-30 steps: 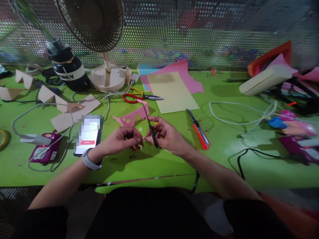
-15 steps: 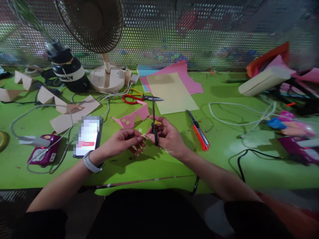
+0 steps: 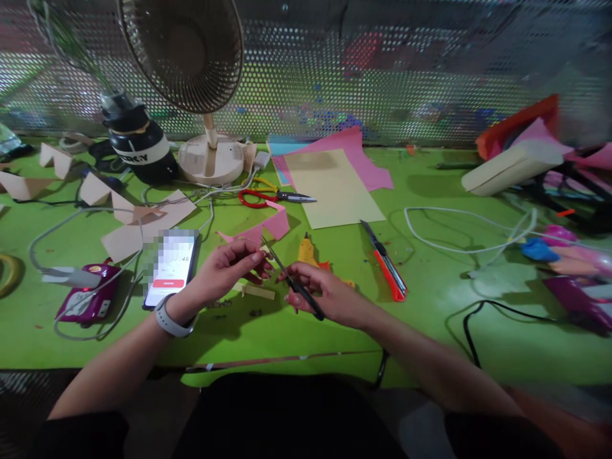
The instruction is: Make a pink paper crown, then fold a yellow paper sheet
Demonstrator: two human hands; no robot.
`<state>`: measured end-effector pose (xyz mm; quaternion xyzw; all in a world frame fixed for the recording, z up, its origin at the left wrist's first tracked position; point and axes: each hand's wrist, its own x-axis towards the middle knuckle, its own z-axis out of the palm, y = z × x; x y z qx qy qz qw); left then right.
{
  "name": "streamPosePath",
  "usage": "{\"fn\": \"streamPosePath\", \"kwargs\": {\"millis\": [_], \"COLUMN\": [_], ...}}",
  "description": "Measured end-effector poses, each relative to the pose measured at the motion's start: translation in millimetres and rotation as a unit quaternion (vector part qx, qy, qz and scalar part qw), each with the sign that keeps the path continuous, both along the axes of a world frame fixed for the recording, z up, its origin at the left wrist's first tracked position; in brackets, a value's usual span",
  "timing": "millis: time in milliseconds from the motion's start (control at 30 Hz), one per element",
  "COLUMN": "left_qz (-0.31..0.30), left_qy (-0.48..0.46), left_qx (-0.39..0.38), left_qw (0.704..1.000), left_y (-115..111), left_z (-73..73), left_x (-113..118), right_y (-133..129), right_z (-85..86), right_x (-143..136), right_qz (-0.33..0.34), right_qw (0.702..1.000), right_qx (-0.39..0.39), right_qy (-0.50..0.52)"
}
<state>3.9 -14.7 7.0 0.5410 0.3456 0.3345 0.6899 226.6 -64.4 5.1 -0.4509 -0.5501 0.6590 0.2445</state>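
Holding slim dark tool (image 3: 305, 298) — right hand (image 3: 329, 292)

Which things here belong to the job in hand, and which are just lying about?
Likely in use:
slim dark tool, in the right hand
small pale piece, by the left hand
pale yellow strip

Probably just lying about:
phone
fan
dark bottle

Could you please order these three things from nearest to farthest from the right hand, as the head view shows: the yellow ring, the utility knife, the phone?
From the right hand:
1. Utility knife: just to the right, lying on the table.
2. Phone: on the left, with its screen lit.
3. Yellow ring: far left, partly cut off by the picture's edge.
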Motion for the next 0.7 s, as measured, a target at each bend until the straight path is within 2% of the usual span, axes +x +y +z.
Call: {"fn": "streamPosePath", "kwargs": {"millis": [167, 700], "left_qz": [-0.002, -0.015], "left_qy": [-0.016, -0.043], "left_qx": [-0.015, -0.055], "left_qw": [1.0, 0.997], "left_y": [0.4, -1.5], "left_z": [-3.7, -7.7], "left_x": [-1.0, 1.5], "right_y": [-2.1, -3.7], "right_z": [1.6, -6.1], "right_x": [-1.6, 0.2], "right_qz": [0.019, 0.017], "right_qw": [0.999, 0.998], "right_qx": [0.034, 0.05], "right_qy": [-0.033, -0.031]}}
